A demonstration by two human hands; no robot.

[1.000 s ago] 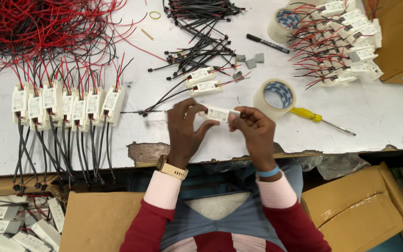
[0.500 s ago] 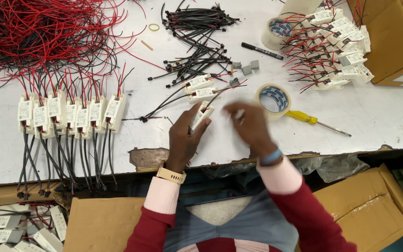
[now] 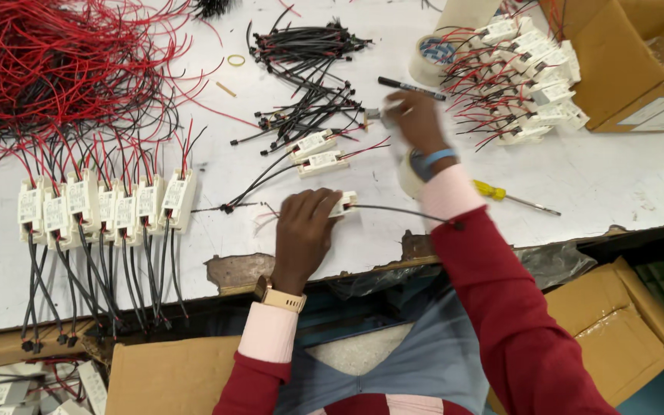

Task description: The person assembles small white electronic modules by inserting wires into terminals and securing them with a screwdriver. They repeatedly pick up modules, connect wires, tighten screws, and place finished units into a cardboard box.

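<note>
left hand (image 3: 305, 230) fingers curled, pinning white module (image 3: 345, 202) to table (image 3: 616, 177), long axis left-right | right hand (image 3: 416, 115) far side, fingers pinching small grey part (image 3: 374, 114), blurred | module nearer left hand, its black lead (image 3: 401, 211) trails right

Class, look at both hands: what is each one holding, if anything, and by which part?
The left hand covers a small white box by one end, pressing it on the table. The right hand reaches toward the black cables; any hold there is blurred.
</note>
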